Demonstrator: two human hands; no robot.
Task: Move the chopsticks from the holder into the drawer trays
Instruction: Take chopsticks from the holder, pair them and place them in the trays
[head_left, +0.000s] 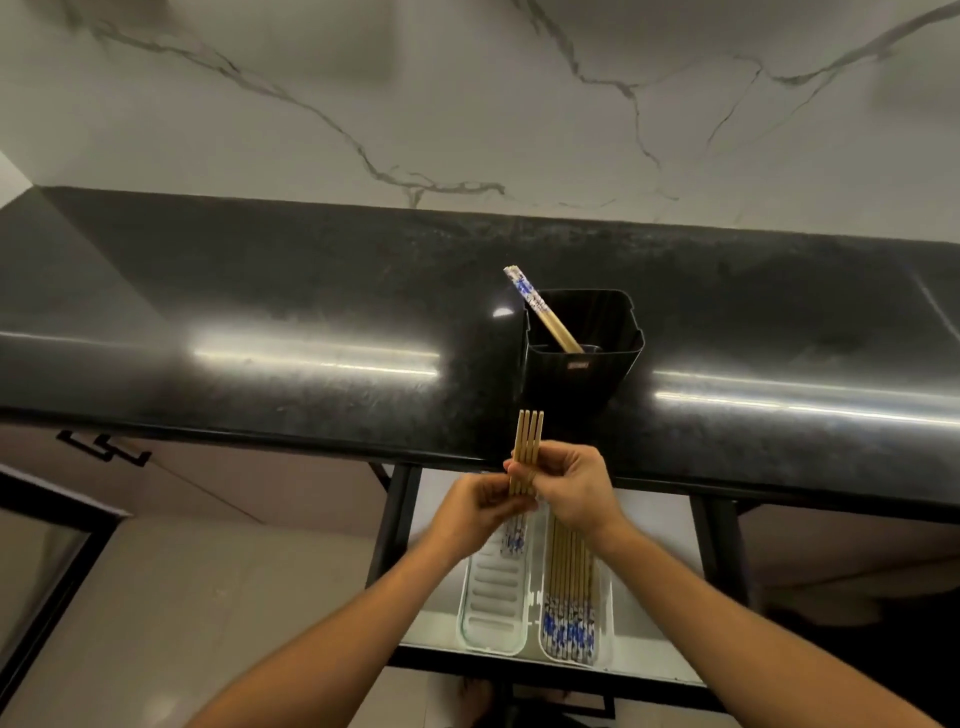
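Both hands closed on one bundle of four tan bamboo chopsticks (527, 451), just in front of the square black plastic holder (581, 358): left hand (480, 506) pinching the lower part, right hand (569, 488) gripping the middle. Inside the holder, leaning left, blue-patterned chopsticks (540, 306). Below the holder, open drawer (652, 571) with two white slotted trays: left tray (493, 608) nearly bare, right tray (605, 613) filled with chopsticks.

Four chopsticks (527, 447) held upright; others lean in holder (582, 353).
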